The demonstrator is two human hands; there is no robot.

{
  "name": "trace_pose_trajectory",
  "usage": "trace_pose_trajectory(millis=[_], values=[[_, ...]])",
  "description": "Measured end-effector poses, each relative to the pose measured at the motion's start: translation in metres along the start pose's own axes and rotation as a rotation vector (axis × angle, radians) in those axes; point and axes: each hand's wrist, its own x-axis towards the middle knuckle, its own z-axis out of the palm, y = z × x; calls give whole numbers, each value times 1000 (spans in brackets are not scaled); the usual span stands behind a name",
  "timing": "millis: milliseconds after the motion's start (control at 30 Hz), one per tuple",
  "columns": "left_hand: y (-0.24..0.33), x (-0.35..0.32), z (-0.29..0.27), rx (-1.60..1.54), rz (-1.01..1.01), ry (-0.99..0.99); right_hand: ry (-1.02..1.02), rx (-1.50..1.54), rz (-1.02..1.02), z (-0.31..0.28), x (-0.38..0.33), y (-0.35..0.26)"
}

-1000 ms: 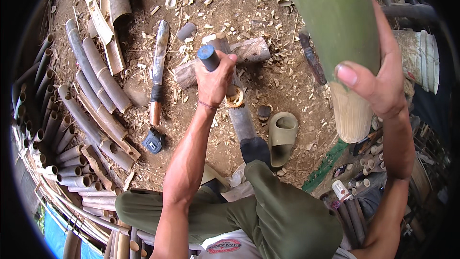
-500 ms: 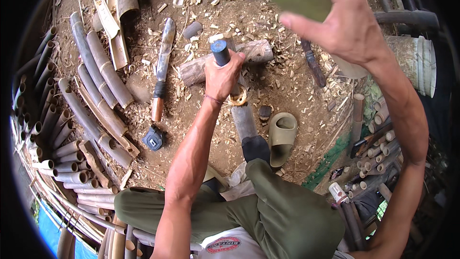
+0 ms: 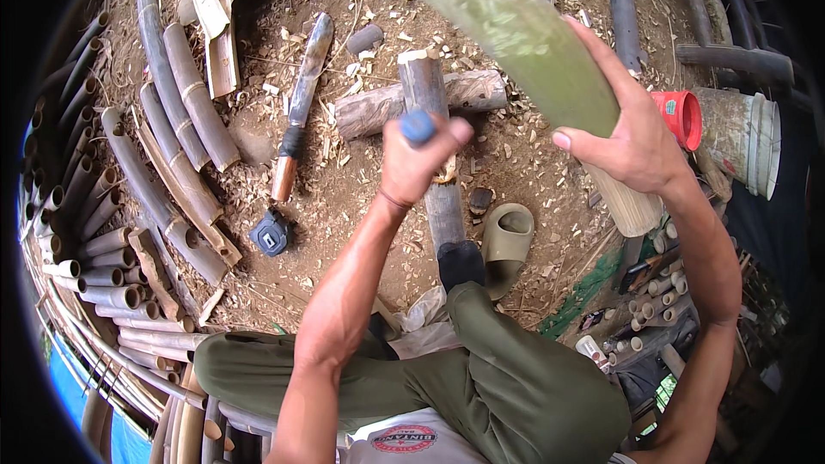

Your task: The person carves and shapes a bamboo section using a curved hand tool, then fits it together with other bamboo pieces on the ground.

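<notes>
My left hand (image 3: 418,155) is closed around an upright tool handle with a round blue end (image 3: 418,126); the tool's lower part is hidden. Beneath it a grey-brown bamboo tube (image 3: 424,84) lies across a short log (image 3: 369,112), with a pale cut hole (image 3: 445,175) showing just below the hand. A foot in a dark sock (image 3: 461,265) touches the tube's near end. Up to the right, my right hand (image 3: 632,133) grips a broad green wooden club (image 3: 533,43), thumb on one side and fingers on the other. The club's pale end sticks out below the palm.
A long knife (image 3: 308,77) and a tape measure (image 3: 271,234) lie on the chip-strewn ground. Bamboo lengths (image 3: 193,90) lie at the left. A sandal (image 3: 507,245) is beside the foot. At the right stand a red container (image 3: 683,120) and a whitish bucket (image 3: 748,142).
My right hand has come down with the green club, which now shows at greater length. My left hand, still on the blue-ended tool, appears slightly lower and to the right. The view has shifted.
</notes>
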Motion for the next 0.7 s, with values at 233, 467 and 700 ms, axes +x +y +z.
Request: trace_pose_trajectory(millis=[233, 467, 700], values=[[43, 15, -7, 131, 159, 256, 75, 127, 144, -7, -27, 7], [31, 20, 10, -253, 134, 386, 106, 200, 194, -8, -40, -5], [10, 17, 23, -277, 79, 527, 125, 203, 149, -9, -42, -5]])
